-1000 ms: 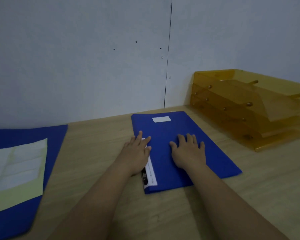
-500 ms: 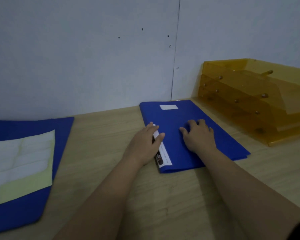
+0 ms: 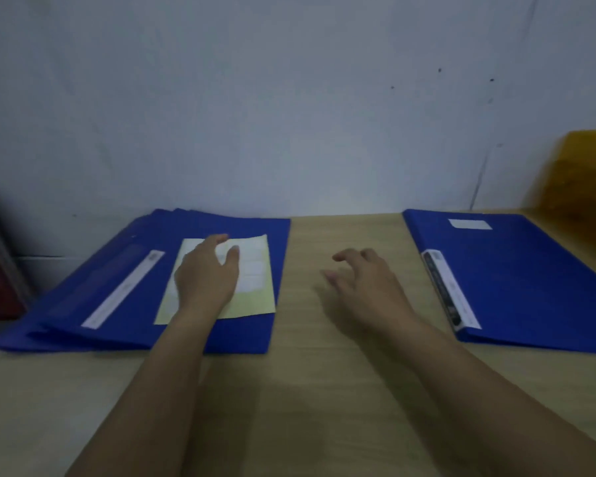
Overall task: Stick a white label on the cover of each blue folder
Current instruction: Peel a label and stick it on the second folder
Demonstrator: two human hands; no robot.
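While half a second ago pressed on the labelled folder (image 3: 516, 280), now both hands lifted off it: left hand (image 3: 205, 275) laid over the label sheet (image 3: 252, 287) with fingers spread and relaxed, gripping nothing; right hand (image 3: 365, 287) hovering over bare table (image 3: 324, 390), fingers loosely bent, holding nothing. View swung to the left, so the stack of blue folders (image 3: 124, 287) now fully in sight under the left hand, and labelled folder just beside the right hand, on its outer side, white label (image 3: 470, 224) near its far edge. Hard to make out: whether the left palm truly touches the sheet, all being blurred; sheet partly hidden under that hand. Cut off at the frame edge: yellow tray (image 3: 578, 173) and the near corner of the labelled folder. Open strip of table between the two hands and toward the body.
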